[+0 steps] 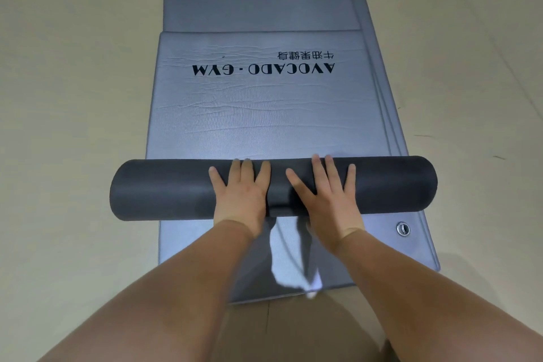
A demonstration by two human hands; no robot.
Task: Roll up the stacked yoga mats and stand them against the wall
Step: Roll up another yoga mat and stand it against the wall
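The stacked yoga mats (264, 114) run past the top edge, so their far ends are cut off, and the layered edges along their right side are too thin to count. The rolled mat (164, 188) hides a band of the stack. The left hand (241, 194) and right hand (329, 194) cover the roll's middle. The metal eyelet (402, 228) by the stack's near right corner is too small to make out.
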